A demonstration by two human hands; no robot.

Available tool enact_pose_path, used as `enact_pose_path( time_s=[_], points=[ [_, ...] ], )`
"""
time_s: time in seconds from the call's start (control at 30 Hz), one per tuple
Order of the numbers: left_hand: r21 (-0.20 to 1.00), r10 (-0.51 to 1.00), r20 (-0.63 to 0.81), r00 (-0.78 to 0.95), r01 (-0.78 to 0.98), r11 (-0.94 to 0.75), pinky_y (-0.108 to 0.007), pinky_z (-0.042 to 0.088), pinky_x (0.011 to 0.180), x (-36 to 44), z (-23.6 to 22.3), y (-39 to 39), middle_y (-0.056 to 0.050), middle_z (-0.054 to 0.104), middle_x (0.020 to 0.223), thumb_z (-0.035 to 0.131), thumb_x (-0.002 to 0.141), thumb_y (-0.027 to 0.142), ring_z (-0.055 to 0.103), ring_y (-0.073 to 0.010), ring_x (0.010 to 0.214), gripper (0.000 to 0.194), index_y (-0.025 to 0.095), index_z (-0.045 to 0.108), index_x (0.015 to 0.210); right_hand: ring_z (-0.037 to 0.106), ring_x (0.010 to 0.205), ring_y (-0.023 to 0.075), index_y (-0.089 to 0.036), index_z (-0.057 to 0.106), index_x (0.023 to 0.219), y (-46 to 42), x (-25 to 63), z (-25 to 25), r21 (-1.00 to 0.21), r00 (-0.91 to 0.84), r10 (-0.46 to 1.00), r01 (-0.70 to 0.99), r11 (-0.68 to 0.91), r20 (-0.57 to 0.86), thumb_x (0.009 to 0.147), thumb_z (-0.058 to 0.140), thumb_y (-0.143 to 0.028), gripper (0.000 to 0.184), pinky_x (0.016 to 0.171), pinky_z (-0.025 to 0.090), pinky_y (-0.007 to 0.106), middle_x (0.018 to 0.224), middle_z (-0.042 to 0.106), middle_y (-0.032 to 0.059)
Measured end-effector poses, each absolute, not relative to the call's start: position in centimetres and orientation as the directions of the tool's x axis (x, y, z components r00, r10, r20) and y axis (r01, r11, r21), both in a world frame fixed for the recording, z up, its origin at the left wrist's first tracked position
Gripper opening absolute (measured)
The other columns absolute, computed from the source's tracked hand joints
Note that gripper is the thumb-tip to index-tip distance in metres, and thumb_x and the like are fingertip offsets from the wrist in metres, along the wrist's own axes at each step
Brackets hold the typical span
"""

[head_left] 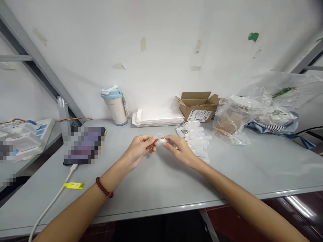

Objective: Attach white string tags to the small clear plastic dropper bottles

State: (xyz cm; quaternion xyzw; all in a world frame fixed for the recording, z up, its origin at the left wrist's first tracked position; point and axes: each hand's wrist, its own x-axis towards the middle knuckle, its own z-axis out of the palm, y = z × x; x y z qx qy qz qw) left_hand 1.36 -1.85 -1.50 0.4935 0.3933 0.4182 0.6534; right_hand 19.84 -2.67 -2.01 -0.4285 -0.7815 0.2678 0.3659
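Observation:
My left hand (144, 146) and my right hand (179, 148) meet above the middle of the grey table. Between their fingertips is a thin white looped cord (159, 135) with a small white piece (163, 140) at its lower end. The left fingers pinch the cord near the loop. My right thumb and forefinger are closed on the small white piece, whose exact kind is too small to tell. Just beyond my right hand lies a pile of translucent white tube-like pieces (198, 137), partly hidden by that hand.
A phone (84, 146) on a white charging cable (51, 210) lies left. Along the wall stand a cup (115, 106), stacked white envelopes (158, 118) and an open cardboard box (198, 109). Plastic bags with a lidded container (247, 102) sit right. The table's front edge (161, 211) runs below my arms.

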Motion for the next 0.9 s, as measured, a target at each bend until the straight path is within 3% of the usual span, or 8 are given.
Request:
enact_pose_path(
  time_s=[0.27,0.9],
  points=[
    [0.946,0.92,-0.124,0.372,-0.234,0.222,-0.021,0.041,0.053,1.52,-1.47,-1.65,-0.002,0.058,0.073,0.066,0.079,0.03,0.053,-0.0079,0.059,0.02,0.011,0.063,0.073,0.056,0.075,0.0139,-0.016,0.061,0.09,-2.89,19.8,-1.81,-0.826,-0.387,0.878,0.368,0.426,0.281,0.092,0.043,-0.034,0.025,0.069,0.04,0.025,0.08,0.063,0.0027],
    [0.924,0.914,-0.183,0.362,-0.254,0.286,-0.019,0.043,0.053,1.41,-1.6,-1.68,-0.002,0.061,0.07,0.068,0.077,0.027,0.055,-0.0081,0.058,0.016,0.011,0.067,0.077,0.053,0.071,0.0131,-0.016,0.062,0.088,-2.72,19.85,-1.91,-0.803,-0.364,0.889,0.421,0.423,0.277,0.092,0.043,-0.034,0.026,0.065,0.036,0.025,0.077,0.062,0.0016]
  ],
)
